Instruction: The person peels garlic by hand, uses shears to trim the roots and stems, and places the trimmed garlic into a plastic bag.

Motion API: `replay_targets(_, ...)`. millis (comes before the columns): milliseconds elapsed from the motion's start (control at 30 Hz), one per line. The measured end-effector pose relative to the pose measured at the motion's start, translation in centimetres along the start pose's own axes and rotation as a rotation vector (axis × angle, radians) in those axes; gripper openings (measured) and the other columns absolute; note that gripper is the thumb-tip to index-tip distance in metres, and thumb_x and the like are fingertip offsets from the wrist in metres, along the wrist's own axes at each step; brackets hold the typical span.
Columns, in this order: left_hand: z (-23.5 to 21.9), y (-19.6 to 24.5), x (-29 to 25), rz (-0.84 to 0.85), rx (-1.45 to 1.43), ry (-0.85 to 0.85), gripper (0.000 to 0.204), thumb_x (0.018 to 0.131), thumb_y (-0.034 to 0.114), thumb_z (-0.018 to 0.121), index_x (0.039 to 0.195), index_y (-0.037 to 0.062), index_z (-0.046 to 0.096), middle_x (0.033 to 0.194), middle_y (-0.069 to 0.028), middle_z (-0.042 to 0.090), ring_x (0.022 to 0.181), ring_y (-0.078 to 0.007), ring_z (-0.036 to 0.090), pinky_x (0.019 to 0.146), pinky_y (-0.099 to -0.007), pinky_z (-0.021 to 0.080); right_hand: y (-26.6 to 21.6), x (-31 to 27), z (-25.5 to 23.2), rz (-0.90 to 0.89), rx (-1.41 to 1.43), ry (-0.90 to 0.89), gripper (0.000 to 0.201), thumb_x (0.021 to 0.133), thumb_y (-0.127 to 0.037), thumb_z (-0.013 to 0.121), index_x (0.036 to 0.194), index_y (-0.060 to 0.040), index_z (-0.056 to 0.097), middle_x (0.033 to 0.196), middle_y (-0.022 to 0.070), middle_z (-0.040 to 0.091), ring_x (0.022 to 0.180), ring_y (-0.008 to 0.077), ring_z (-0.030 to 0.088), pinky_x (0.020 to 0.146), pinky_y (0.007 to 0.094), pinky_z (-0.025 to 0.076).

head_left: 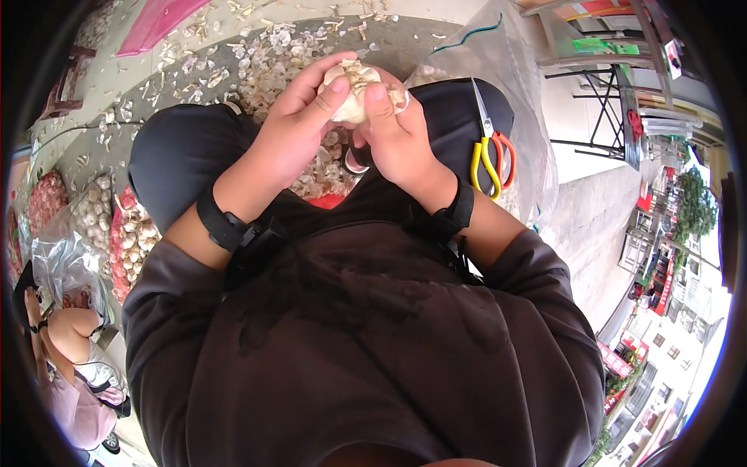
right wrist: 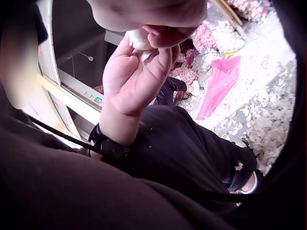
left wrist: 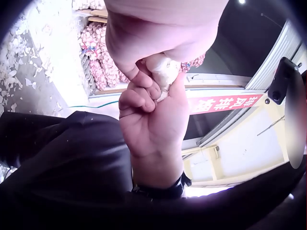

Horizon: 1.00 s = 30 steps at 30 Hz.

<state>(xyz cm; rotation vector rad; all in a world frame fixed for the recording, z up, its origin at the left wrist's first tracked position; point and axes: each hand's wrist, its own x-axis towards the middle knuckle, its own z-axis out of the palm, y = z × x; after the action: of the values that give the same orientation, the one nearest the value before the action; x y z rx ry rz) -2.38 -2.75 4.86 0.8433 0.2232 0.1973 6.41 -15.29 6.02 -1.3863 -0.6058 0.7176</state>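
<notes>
A whitish garlic bulb [head_left: 354, 109] with loose papery skin is held between both hands, above the lap. My left hand [head_left: 299, 109] grips its left side, the thumb lying on the front of the bulb. On the other side my right hand [head_left: 398, 132] grips it too, thumb pressed against the skin. In the left wrist view the garlic bulb [left wrist: 165, 72] shows pale and smooth between the curled fingers of both hands. The right wrist view shows only part of the garlic bulb [right wrist: 139, 40], the rest hidden behind the fingers.
Scissors [head_left: 490, 152] with yellow and orange handles lie on the right thigh, beside a clear plastic bag [head_left: 537, 117]. Garlic skins [head_left: 272, 58] litter the floor. Net sacks of garlic bulbs [head_left: 134, 237] stand at left, near another seated person [head_left: 74, 366]. A pink plastic sheet [right wrist: 220, 84] lies on the floor.
</notes>
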Motion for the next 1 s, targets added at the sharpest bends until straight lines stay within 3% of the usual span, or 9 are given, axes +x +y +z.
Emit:
replay_targets(167,-0.5,0.0,-0.1,-0.004,-0.069,-0.058,0.039,0.103,0.020,0.049,0.138,0.0044,0.046,0.119,-0.0070,0.059,0.109,-0.0178,0.060,0.093,-0.0351,0.051,-0.1,0.5,-0.6,0.025,-0.015,0.091,0.030,0.103,-0.024,0.046,0.113,-0.0002,0.061,0.086,0.0040,0.063,0.064,0.0072,0.054,0.056,0.0229,0.046)
replay_targets(267,-0.9,0.4,-0.1,-0.026,-0.059,-0.026,0.034,0.099,0.015,0.054,0.132,0.0045,0.050,0.117,-0.0071,0.060,0.108,-0.0174,0.061,0.093,-0.0348,0.051,1.5,1.1,-1.4,0.039,-0.086,0.132,0.019,0.093,-0.005,0.051,0.108,-0.0004,0.060,0.083,0.0073,0.065,0.061,0.0117,0.061,0.055,0.0254,0.051)
replay_targets(367,-1.1,0.9,-0.3,-0.122,-0.145,0.023,0.028,0.094,0.010,0.057,0.122,0.0049,0.054,0.113,-0.0066,0.060,0.104,-0.0168,0.061,0.092,-0.0332,0.051,0.7,1.0,-2.0,-0.082,-0.492,0.052,0.029,0.083,0.005,0.046,0.108,0.0001,0.060,0.085,0.0109,0.065,0.067,0.0174,0.066,0.060,0.0324,0.055)
replay_targets(467,-1.2,1.0,-0.3,-0.138,-0.140,0.098,0.025,0.091,0.010,0.059,0.115,0.0059,0.055,0.110,-0.0063,0.060,0.100,-0.0166,0.061,0.090,-0.0326,0.050,0.7,1.0,-2.7,-0.098,-0.773,-0.113,0.032,0.084,0.000,0.055,0.116,0.0015,0.056,0.088,0.0139,0.066,0.070,0.0216,0.068,0.063,0.0379,0.056)
replay_targets(567,-1.2,0.6,-0.1,-0.049,-0.131,0.165,0.028,0.091,0.013,0.058,0.117,0.0064,0.054,0.110,-0.0064,0.060,0.099,-0.0165,0.061,0.088,-0.0335,0.050,1.5,0.4,-2.7,-0.279,-0.916,-0.200,0.038,0.089,-0.006,0.064,0.125,-0.0002,0.053,0.106,0.0091,0.065,0.095,0.0188,0.064,0.085,0.0322,0.051)
replay_targets(667,-2.2,0.9,-0.1,-0.074,-0.064,0.179,0.033,0.092,0.014,0.053,0.123,0.0038,0.048,0.119,-0.0103,0.060,0.113,-0.0204,0.059,0.097,-0.0386,0.049,0.8,0.4,-2.6,0.155,-0.138,-0.291,0.039,0.093,-0.012,0.066,0.127,0.0000,0.052,0.111,0.0099,0.063,0.095,0.0178,0.064,0.084,0.0327,0.052)
replay_targets(733,-1.7,0.9,-0.1,-0.090,-0.002,0.228,0.034,0.093,0.016,0.052,0.125,0.0039,0.049,0.119,-0.0101,0.060,0.112,-0.0197,0.059,0.096,-0.0374,0.049,-0.1,0.6,-2.4,0.254,-0.119,-0.207,0.034,0.094,-0.019,0.067,0.120,0.0001,0.055,0.095,0.0071,0.065,0.079,0.0112,0.062,0.064,0.0277,0.050)
replay_targets(800,-1.2,0.8,-0.1,-0.099,0.039,0.240,0.037,0.094,0.019,0.050,0.127,0.0037,0.049,0.120,-0.0101,0.060,0.112,-0.0190,0.059,0.094,-0.0363,0.049,0.4,0.7,-2.2,0.172,-0.202,-0.139,0.033,0.092,-0.024,0.069,0.114,-0.0015,0.057,0.078,0.0037,0.065,0.059,0.0049,0.057,0.037,0.0218,0.041)
replay_targets(1000,-2.2,1.0,-0.1,-0.147,0.020,0.072,0.037,0.097,0.026,0.044,0.126,0.0062,0.055,0.113,-0.0080,0.065,0.099,-0.0170,0.063,0.081,-0.0320,0.052,0.0,0.3,-1.7,0.095,-0.091,-0.054,0.019,0.094,-0.022,0.066,0.094,-0.0044,0.059,0.074,0.0010,0.064,0.064,0.0043,0.061,0.036,0.0200,0.042)
